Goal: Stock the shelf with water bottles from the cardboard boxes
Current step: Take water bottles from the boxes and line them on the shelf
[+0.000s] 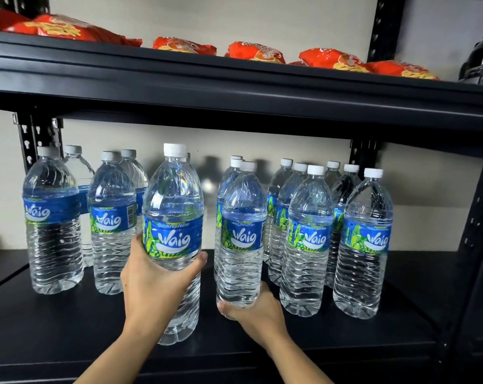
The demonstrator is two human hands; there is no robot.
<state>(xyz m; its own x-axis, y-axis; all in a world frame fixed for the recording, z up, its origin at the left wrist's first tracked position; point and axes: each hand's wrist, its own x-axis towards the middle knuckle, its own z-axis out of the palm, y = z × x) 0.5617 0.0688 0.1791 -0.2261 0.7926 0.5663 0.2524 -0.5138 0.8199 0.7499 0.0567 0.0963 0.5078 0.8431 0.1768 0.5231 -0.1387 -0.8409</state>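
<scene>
My left hand (154,286) grips a large clear water bottle (173,206) with a blue and green label, upright over the front of the black shelf board (68,322). My right hand (251,306) holds the base of a second water bottle (241,231), which stands on the shelf just right of the first. Several more bottles stand in rows: a left group (53,220) and a right group (365,239). No cardboard box is in view.
The shelf above (234,79) hangs low over the bottle caps and carries several red snack bags (257,52). Black slotted uprights (478,217) frame the right side. A dark object (481,59) sits at the top right.
</scene>
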